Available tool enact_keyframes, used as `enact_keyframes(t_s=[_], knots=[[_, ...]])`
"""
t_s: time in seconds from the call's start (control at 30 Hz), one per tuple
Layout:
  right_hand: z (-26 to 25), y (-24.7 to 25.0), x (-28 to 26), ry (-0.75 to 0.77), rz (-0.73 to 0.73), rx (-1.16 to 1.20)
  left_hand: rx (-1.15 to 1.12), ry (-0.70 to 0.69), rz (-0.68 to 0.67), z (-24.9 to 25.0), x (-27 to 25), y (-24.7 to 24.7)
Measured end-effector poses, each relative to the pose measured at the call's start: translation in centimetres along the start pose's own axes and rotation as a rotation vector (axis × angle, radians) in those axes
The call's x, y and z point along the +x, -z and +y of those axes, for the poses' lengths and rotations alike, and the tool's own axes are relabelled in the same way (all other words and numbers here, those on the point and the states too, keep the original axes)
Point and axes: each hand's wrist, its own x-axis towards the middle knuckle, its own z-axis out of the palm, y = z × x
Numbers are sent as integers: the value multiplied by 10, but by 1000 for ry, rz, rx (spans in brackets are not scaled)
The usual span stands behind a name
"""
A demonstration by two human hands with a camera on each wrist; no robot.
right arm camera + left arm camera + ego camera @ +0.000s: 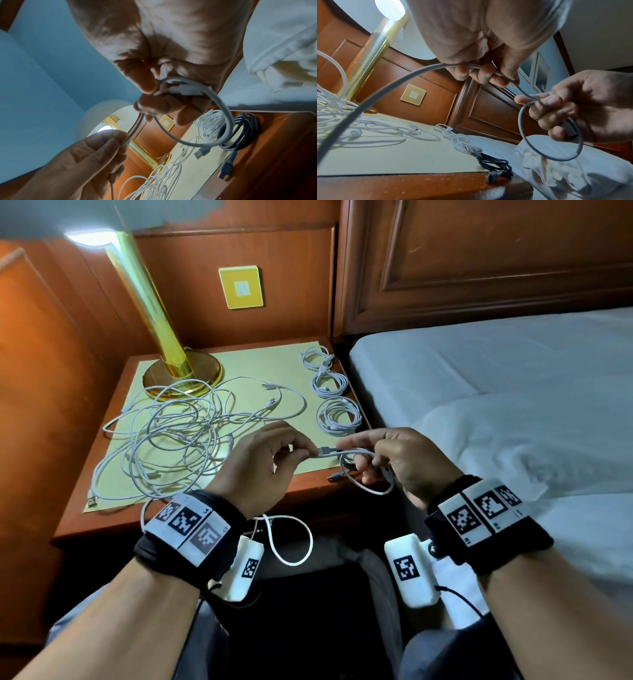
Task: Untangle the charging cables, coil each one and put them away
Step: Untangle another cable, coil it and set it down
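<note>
Left hand: left hand [258, 460] raised over the front edge of the wooden bedside table [102, 518], fingers curled round the thin white charging cable [388, 89] and pinching it near the plug.
Right hand: right hand [400, 462] level with the left and just beside it, fingers and thumb clamped on a small loop [214, 121] of the same white cable, with a plug tucked against the palm.
Held cable: stretched short between the two hands above the table's front right corner; slack end hung below the left wrist in a loose loop [291, 539].
Tangle: loose heap of white cables [178, 436] spread over the pale yellow mat [267, 364], reaching the foot of the brass table lamp [181, 371].
Coiled cables: three small white coils [337, 414] lined up along the mat's right edge, one behind another.
Dark cable: coiled dark grey cable [243, 129] lay at the table's front right corner, just beside the nearest white coil, its plugs pointed toward the table edge.
Containers: none seen; coils lay bare on the mat.
Surroundings: white-sheeted bed [513, 392] to the right of the table; yellow wall switch plate [241, 287] on the wood panelling behind the lamp.
</note>
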Motion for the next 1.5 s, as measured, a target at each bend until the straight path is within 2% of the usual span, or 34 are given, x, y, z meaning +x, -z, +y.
enact_keyframes(t_s=[0.13,0.3,0.43,0.53,0.6,0.73,0.8,0.9,0.97,1.03,1.1,1.17,1.27,1.37,1.43,1.5], knots=[[0,-5,-2,7,-11,16,-7,7,-34,4,-1,-3],[-2,-17,-6,33,-65,139,-155,104,41,2,-4,-15],[-3,-20,-6,25,-58,282,-511,354,-100,15,-2,-15],[-3,-20,-5,29,-54,284,-544,380,-160,14,-2,-13],[-1,-18,-3,85,-30,188,-435,359,-181,6,-3,-11],[5,-8,1,288,61,-317,-214,301,-115,2,-3,-11],[6,-4,1,304,67,-469,-122,234,-76,4,-4,-11],[10,4,2,252,-27,-585,19,106,-17,2,-5,-13],[9,6,1,154,-127,-497,70,78,31,2,-4,-14],[6,6,-1,46,-201,-295,75,80,71,3,-4,-16],[3,6,-4,-46,-249,-112,30,129,88,3,-4,-17],[3,6,-5,-76,-272,-25,-55,222,95,3,-4,-17],[4,3,-5,-51,-251,-35,-152,336,89,6,-4,-16],[4,-1,-5,3,-200,-239,-172,372,66,13,-3,-15],[7,-5,-6,70,-119,-368,-207,380,45,19,-3,-14],[11,-9,-6,213,42,-581,-314,384,29,23,-3,-15]])
